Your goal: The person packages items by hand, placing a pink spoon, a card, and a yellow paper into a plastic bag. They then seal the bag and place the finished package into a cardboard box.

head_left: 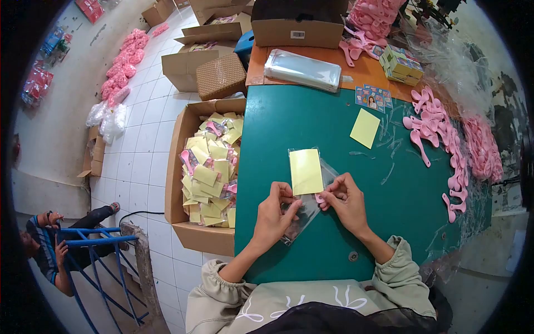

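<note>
A clear plastic bag (303, 222) lies in front of me over the green tabletop, with a pale yellow card (306, 171) at its far end. My left hand (275, 216) pinches the bag's left side, just below the card. On the other side, my right hand (346, 205) has thumb and fingers closed on a small pink piece (319, 198), which looks like part of a plastic spoon; most of it is hidden by the fingers and the bag. Farther right, another yellow card (365, 128) rests flat on the table.
Left of the table stands a carton (173, 195) of packed yellow-card bags. Pink spoons (428, 125) line the table's right side. A stack of clear bags (303, 69), printed cards (374, 98) and a brown box (297, 33) sit at the back. A person (53, 250) sits lower left.
</note>
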Available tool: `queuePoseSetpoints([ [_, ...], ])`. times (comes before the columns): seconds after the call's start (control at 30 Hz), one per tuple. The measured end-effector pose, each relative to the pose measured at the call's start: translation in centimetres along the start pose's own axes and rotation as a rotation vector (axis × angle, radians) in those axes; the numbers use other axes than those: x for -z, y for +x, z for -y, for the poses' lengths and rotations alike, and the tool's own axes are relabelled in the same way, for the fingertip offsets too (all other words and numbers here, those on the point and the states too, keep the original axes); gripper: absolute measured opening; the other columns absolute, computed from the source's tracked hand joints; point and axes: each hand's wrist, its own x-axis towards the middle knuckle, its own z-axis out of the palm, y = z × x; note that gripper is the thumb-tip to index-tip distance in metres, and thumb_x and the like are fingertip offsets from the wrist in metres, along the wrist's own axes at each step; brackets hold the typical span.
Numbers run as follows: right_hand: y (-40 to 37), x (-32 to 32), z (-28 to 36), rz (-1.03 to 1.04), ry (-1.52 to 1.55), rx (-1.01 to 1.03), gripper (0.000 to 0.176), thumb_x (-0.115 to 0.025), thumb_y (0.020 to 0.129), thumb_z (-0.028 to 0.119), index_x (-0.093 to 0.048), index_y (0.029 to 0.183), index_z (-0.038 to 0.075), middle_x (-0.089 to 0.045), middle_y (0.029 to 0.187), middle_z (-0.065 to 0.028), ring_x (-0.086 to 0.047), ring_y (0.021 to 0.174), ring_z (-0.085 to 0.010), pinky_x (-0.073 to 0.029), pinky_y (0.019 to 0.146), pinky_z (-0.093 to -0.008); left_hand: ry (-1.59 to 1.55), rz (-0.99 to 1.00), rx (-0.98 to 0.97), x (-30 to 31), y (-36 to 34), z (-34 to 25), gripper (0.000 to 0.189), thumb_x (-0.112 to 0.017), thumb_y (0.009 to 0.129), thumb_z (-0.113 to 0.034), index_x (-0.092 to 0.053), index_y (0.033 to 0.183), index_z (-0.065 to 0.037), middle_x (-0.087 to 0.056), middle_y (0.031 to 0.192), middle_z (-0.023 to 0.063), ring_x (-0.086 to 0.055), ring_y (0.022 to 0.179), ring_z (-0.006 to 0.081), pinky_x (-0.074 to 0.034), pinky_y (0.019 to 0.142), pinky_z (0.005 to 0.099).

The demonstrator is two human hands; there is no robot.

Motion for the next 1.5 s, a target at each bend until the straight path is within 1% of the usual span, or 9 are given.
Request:
queuePoseSetpoints([
  [0.3,0.1,1.2,0.9,0.05,-0.397,0.108,0.027,-0.064,0.081,0.005,-0.062,0.109,0.003,-0.06,0.084,-0.0079,-0.06,0.07,-0.0126,-0.049,0.06,-0.0239,-0.003,0.099,0.044,1.5,0.0,-2.2,0.039,-0.062,0.084,-0.004,-0.05,0.121,-0.002,-0.059,0.105,0.0081,-0.058,0.078,0.0101,-0.051,0.053,0.0212],
  [0.53,4.5,21.1,3.2,-0.673,-1.316,0.492,0.019,-0.059,0.08,0.009,-0.061,0.097,-0.001,-0.059,0.093,-0.0166,-0.057,0.089,-0.0337,-0.043,0.082,-0.0396,0.194,-0.24,-0.02,13.5,0.0,-1.8,0.039,-0.062,0.084,-0.006,-0.053,0.122,-0.004,-0.057,0.11,0.012,-0.06,0.087,0.0165,-0.052,0.062,0.0259],
  [0.63,3.6,26.8,1.3,-0.602,-1.368,0.27,0.02,-0.06,0.078,0.006,-0.058,0.097,0.0,-0.058,0.09,-0.0165,-0.056,0.087,-0.0351,-0.044,0.079,-0.0403,1.346,-0.517,-0.355,15.2,1.0,-0.9,0.036,-0.063,0.083,-0.008,-0.055,0.117,-0.002,-0.059,0.106,0.0151,-0.061,0.088,0.029,-0.051,0.074,0.0351],
  [0.73,3.8,28.5,-0.4,-0.59,-1.332,0.219,0.019,-0.06,0.078,0.005,-0.056,0.096,0.0,-0.057,0.087,-0.0166,-0.056,0.085,-0.035,-0.043,0.074,-0.0418,0.656,-0.22,-0.221,9.3,2.8,-1.8,0.03,-0.066,0.081,-0.016,-0.056,0.105,0.0,-0.053,0.112,0.0185,-0.057,0.093,0.0359,-0.049,0.076,0.0411],
  [0.87,3.8,27.7,1.1,-0.634,-1.253,0.137,0.013,-0.057,0.081,0.005,-0.057,0.093,0.0,-0.057,0.09,-0.0177,-0.056,0.087,-0.0348,-0.043,0.075,-0.0417,0.864,-0.026,-0.332,-1.3,4.0,-2.0,0.031,-0.066,0.081,-0.019,-0.054,0.103,-0.002,-0.051,0.091,0.0139,-0.057,0.087,0.0298,-0.046,0.071,0.039],
  [1.07,2.6,18.0,6.5,-0.713,-1.271,0.46,0.021,-0.044,0.095,0.012,-0.059,0.105,0.002,-0.057,0.098,-0.0168,-0.056,0.093,-0.0343,-0.043,0.082,-0.0392,0.484,0.123,-0.401,-2.1,4.3,-0.1,0.03,-0.068,0.075,-0.007,-0.054,0.102,-0.005,-0.052,0.084,0.0097,-0.054,0.079,0.0276,-0.045,0.07,0.0354],
  [1.17,2.0,12.3,7.2,-0.539,-1.174,0.608,0.017,-0.049,0.093,0.01,-0.06,0.103,0.002,-0.057,0.096,-0.01,-0.057,0.08,-0.0189,-0.045,0.063,-0.0285,0.455,0.184,-0.417,-1.7,4.3,-0.6,0.029,-0.068,0.074,-0.004,-0.055,0.1,-0.005,-0.055,0.081,0.0088,-0.055,0.079,0.0262,-0.045,0.07,0.035],
  [1.33,0.6,7.4,7.1,-0.031,-0.415,0.14,0.01,-0.061,0.085,0.009,-0.061,0.091,0.001,-0.058,0.079,-0.0079,-0.058,0.069,-0.0137,-0.046,0.062,-0.0252,0.366,0.142,-0.356,-1.6,4.4,-1.3,0.021,-0.066,0.079,-0.009,-0.056,0.096,-0.003,-0.065,0.081,0.0115,-0.063,0.072,0.0264,-0.049,0.063,0.0338],
  [1.5,1.2,7.4,6.4,-0.035,-0.658,0.207,0.012,-0.063,0.083,0.009,-0.059,0.089,0.0,-0.061,0.073,-0.0069,-0.056,0.063,-0.0108,-0.045,0.059,-0.0241,0.292,0.164,-0.322,-1.3,4.5,-0.8,0.016,-0.062,0.086,-0.011,-0.056,0.096,-0.001,-0.068,0.086,0.0142,-0.067,0.072,0.0252,-0.051,0.062,0.0313],
])
